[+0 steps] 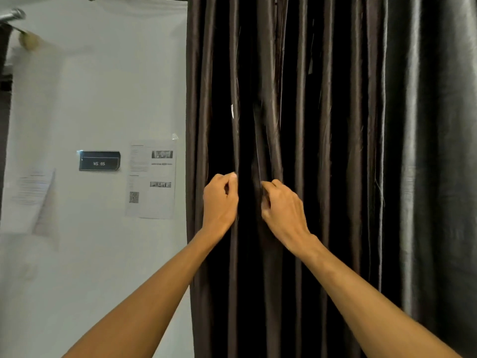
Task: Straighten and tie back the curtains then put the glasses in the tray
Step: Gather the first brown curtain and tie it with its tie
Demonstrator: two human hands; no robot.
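A dark brown, glossy curtain (335, 151) hangs in long vertical folds over the right two thirds of the view. My left hand (220, 200) pinches one fold at about mid height, thumb and fingers curled round its edge. My right hand (280, 205) grips the neighbouring fold just to the right, fingers curled into the cloth. A narrow dark gap lies between the two held folds. No glasses or tray are in view.
A white wall (90, 254) fills the left. On it hang a dark sign reading WS 05 (99, 161), a printed sheet with a QR code (151, 179) and a second paper (36, 200). A metal rod (13, 15) shows at the top left.
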